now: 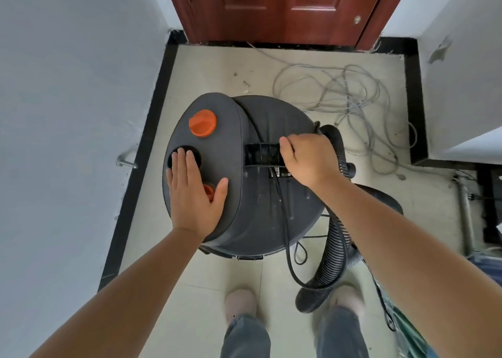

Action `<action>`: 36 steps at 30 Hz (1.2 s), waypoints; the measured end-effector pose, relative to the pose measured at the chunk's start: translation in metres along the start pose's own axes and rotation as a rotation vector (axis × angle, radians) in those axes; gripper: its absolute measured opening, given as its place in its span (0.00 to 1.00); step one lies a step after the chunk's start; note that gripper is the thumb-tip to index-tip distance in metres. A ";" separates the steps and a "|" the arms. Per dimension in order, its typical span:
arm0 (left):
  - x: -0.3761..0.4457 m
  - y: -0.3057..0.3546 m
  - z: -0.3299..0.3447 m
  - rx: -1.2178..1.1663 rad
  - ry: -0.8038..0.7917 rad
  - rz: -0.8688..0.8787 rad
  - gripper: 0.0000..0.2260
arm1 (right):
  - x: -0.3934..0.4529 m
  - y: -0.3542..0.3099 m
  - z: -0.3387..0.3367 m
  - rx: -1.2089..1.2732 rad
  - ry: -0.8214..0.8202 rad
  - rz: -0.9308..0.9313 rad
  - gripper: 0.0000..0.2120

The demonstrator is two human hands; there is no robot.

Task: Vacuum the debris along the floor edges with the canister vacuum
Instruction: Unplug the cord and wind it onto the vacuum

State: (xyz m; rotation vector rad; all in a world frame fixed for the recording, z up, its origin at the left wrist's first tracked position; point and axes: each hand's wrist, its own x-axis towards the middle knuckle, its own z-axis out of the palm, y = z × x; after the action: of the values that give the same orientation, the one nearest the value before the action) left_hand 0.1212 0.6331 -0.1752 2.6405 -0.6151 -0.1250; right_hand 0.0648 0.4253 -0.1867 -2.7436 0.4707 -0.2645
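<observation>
A dark grey canister vacuum (pixel 260 200) stands on the tiled floor in front of me. Its lid carries an orange knob (pixel 203 122), a round black port and a second orange button partly under my palm. My left hand (pixel 194 192) lies flat on the lid with straight fingers. My right hand (pixel 307 158) curls round the carry handle (pixel 262 154) at the top of the vacuum. A black ribbed hose (pixel 335 246) loops down the right side, and a black power cord (pixel 285 221) hangs beside it.
A red-brown door (pixel 277 7) closes the far end. White walls flank a narrow floor with a black border strip (pixel 141 151). A tangle of grey cable (pixel 350 96) lies on the tiles behind the vacuum. Small debris specks dot the floor near the door. My feet stand just behind the vacuum.
</observation>
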 end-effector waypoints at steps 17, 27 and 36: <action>-0.045 0.212 0.111 0.022 -0.077 0.235 0.31 | -0.117 0.188 -0.092 -0.359 0.279 0.192 0.19; -0.045 0.304 0.143 -0.044 -0.062 0.628 0.29 | -0.174 0.268 -0.113 -0.334 0.547 0.238 0.29; -0.040 0.359 0.183 0.148 -0.159 0.919 0.30 | -0.194 0.338 -0.133 -0.348 0.636 0.159 0.20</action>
State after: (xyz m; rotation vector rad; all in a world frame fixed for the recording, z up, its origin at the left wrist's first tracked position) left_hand -0.0918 0.2889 -0.1896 2.2165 -1.8585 -0.0091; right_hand -0.2438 0.1544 -0.2103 -2.8794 0.9687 -1.1209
